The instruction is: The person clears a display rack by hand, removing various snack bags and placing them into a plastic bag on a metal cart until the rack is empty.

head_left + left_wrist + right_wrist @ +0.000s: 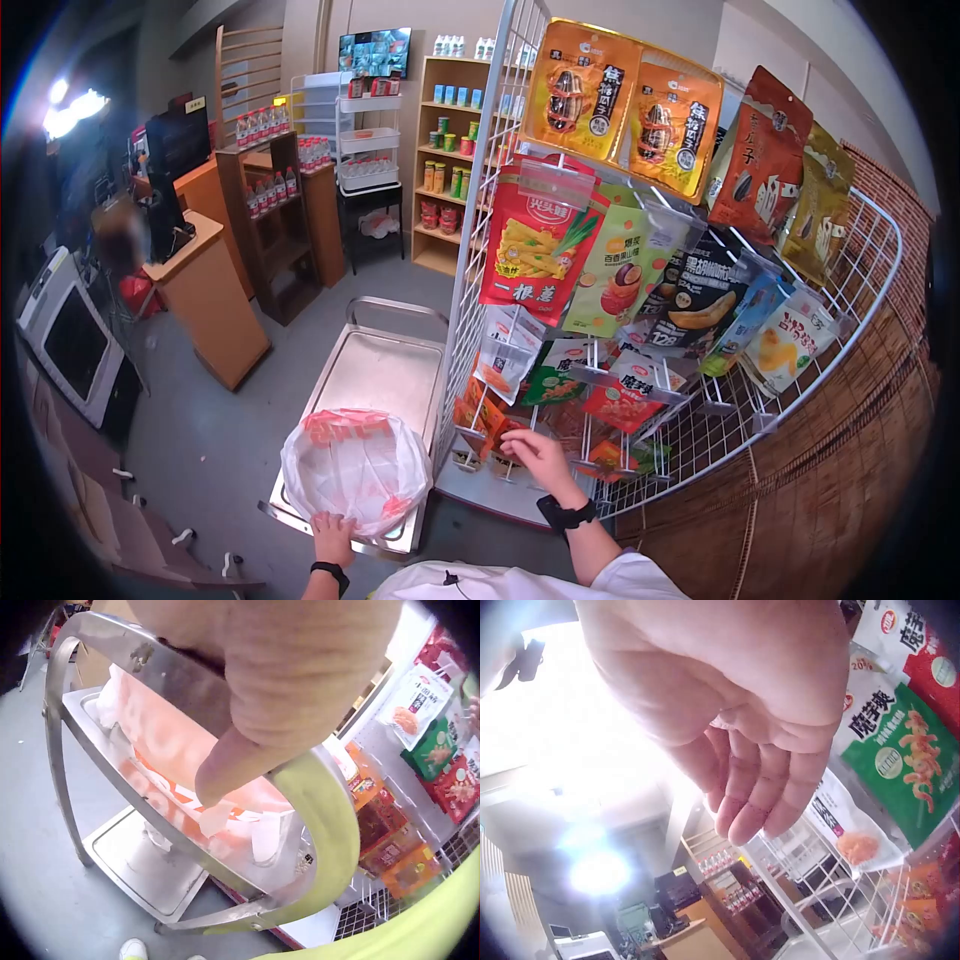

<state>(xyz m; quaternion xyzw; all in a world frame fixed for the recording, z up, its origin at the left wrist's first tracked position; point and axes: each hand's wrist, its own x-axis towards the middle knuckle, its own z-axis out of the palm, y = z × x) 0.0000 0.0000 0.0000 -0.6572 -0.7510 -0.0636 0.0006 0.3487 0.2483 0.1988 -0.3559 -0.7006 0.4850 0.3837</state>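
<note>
My left hand (pixel 333 540) grips the near metal handle (pixel 330 847) of a flat cart. Its fingers lie over the near rim of a white and red plastic bag (pixel 350 470), which stands wide at the top on the cart (pixel 385 370). In the left wrist view one digit hangs over the rail; the other fingers are hidden. My right hand (pixel 540 462) is raised at the lower rack, fingertips beside an orange packet (pixel 480 418). The right wrist view shows its fingers (pixel 746 791) loosely bent, with nothing between them. A green snack pouch (pixel 900 761) hangs close by.
A white wire rack (pixel 840 350) with several hanging snack pouches stands on the right. Behind are a wooden shelf (pixel 437 255) with cans and cartons, a brown cabinet (pixel 285 270) with bottles, and a wooden counter (pixel 210 310). Grey floor (pixel 200 440) runs left of the cart.
</note>
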